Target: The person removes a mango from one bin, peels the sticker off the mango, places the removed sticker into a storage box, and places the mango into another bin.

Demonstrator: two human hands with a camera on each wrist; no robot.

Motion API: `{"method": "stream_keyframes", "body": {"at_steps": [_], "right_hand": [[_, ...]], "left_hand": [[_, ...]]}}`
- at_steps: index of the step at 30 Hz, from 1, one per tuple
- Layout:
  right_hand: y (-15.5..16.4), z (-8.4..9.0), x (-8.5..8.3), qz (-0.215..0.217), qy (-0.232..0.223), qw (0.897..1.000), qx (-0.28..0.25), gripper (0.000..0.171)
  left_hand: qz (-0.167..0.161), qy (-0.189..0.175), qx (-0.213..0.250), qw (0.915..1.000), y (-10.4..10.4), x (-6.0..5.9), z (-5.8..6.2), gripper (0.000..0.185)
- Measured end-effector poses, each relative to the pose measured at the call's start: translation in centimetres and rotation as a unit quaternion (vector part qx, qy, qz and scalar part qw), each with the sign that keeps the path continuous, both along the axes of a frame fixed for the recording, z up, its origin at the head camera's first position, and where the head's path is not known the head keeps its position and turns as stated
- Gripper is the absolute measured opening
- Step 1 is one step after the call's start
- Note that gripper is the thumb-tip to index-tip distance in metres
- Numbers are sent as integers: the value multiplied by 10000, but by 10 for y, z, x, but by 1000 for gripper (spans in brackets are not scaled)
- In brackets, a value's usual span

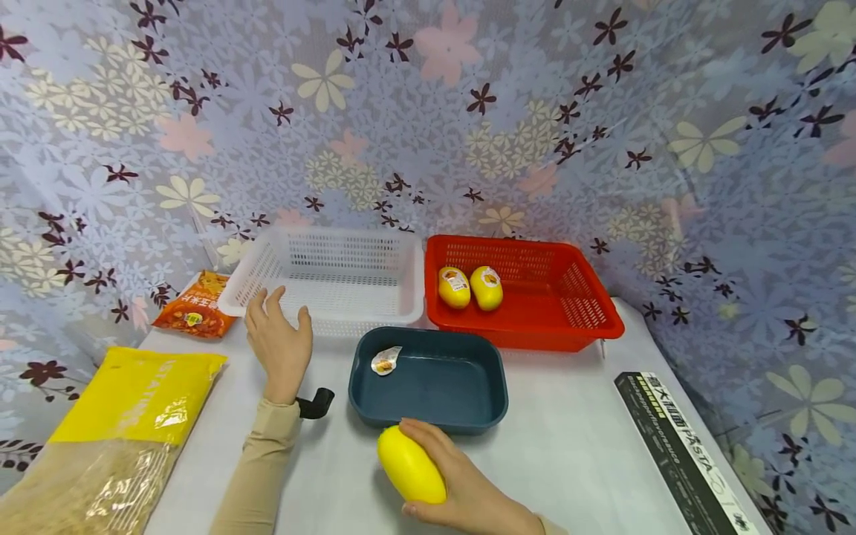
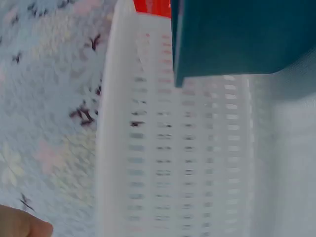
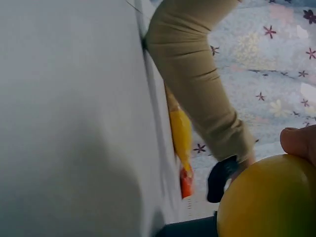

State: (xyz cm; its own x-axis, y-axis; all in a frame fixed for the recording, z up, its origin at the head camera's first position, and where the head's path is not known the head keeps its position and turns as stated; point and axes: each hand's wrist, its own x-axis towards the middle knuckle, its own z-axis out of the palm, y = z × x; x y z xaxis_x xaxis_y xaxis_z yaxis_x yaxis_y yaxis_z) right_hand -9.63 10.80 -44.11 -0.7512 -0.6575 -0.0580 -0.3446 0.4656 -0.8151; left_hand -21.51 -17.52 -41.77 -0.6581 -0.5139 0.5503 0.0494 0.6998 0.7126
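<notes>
My right hand (image 1: 455, 475) grips a smooth yellow mango (image 1: 411, 467) just in front of a dark teal tray (image 1: 428, 425). In the right wrist view the same mango (image 3: 271, 197) fills the lower right corner, with a fingertip (image 3: 298, 143) against it. A loose white sticker (image 1: 386, 361) lies inside the tray at its left. My left hand (image 1: 284, 342) has its fingers spread and holds nothing, near the front left of a white plastic basket (image 1: 394, 312). Two stickered mangoes, one on the left (image 1: 454, 290) and one on the right (image 1: 487, 290), lie in a red basket (image 1: 535, 334).
An orange snack bag (image 1: 197, 306) lies beside the white basket at the left. In front of it is a large yellow-topped bag (image 1: 134, 409). A long black and white pasta box (image 1: 682, 453) lies along the table's right edge. Flowered cloth (image 1: 428, 148) hangs behind the baskets.
</notes>
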Motion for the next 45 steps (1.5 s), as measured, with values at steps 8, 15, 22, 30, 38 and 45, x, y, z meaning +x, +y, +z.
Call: {"method": "stream_keyframes", "body": {"at_steps": [8,15,22,30,38,45], "right_hand": [[-6,29,-35,-207,1195,9925,-146,88],[-14,57,-89,-401,1624,9852,-363,82],[-43,60,-155,-838,1803,9791,-428,79],[-79,57,-205,-1593,1394,9754,-608,80],[-109,40,-228,-1884,1369,9694,-771,81],[-116,35,-231,-1809,1835,9655,-380,79]], "left_hand": [[480,-457,699,9954,-5,-17,-15,69],[691,-657,964,9908,-8,-24,-23,84],[823,-855,890,9889,-16,-23,-27,89],[724,-884,822,9900,-14,-23,-31,91],[711,-859,826,9903,-12,-23,-32,91],[719,-878,800,9903,-14,-23,-31,92]]}}
